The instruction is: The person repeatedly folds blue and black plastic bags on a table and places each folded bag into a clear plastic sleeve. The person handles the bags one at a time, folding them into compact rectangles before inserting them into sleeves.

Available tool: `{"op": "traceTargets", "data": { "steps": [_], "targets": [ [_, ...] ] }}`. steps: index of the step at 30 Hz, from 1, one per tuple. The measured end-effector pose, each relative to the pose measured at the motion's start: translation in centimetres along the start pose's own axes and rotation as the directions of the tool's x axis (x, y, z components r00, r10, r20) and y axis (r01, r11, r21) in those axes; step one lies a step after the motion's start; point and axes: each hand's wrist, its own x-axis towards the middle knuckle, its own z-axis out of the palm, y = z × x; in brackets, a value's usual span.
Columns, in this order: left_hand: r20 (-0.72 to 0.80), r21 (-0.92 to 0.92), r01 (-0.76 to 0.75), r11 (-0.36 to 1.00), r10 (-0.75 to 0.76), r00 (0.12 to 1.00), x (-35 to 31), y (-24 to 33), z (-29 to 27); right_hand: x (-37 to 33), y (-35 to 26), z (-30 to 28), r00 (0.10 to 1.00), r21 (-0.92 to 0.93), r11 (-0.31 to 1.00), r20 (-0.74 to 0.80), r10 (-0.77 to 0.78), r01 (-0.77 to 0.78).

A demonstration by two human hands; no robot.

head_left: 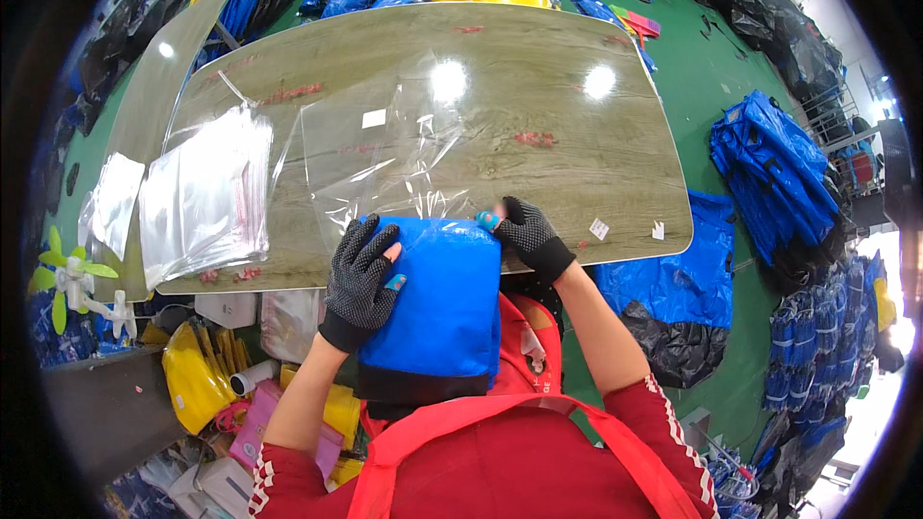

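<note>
Tabletop (606, 187) at twelve o'clock; left hand (361, 279) and right hand (527, 235) grip the blue bag (437, 303), best kept square to the clear sleeve (370, 163)

No wording reads clearly. Pale letters stand on the red apron (551, 336), partly cut off by a fold. Red marks (535, 139) on the wood-grain tabletop (596, 187) are smeared; two small white labels (598, 229) near its right front corner carry print too tiny to make out.
</note>
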Motion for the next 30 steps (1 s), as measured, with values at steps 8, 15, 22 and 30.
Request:
{"op": "traceTargets", "data": {
  "steps": [8, 15, 22, 30],
  "targets": [
    [0.008, 0.014, -0.019, 1.000, 0.019, 1.000, -0.2, 0.0, 1.2, -3.7, -2.1, -1.0, 0.930, 0.395, 0.846, 0.222, 0.292, -0.359],
    [-0.285, -0.554, 0.444, 0.704, -0.662, 0.694, -2.5, -3.2, 3.6, -6.5, 1.5, 4.2, 0.917, -0.226, 0.974, -0.393, -0.068, -0.025],
    [0.198, -0.715, 0.624, 0.313, -0.766, 0.611, -2.4, -5.4, 1.5, -13.6, 2.0, 4.8, 0.967, -0.482, 0.860, -0.091, -0.240, 0.168],
    [0.495, -0.564, 0.753, 0.338, -0.592, 0.636, -3.6, 0.2, 1.7, -10.8, -1.9, 3.5, 0.991, 0.334, 0.942, -0.131, 0.038, 0.008]
  ]
}}
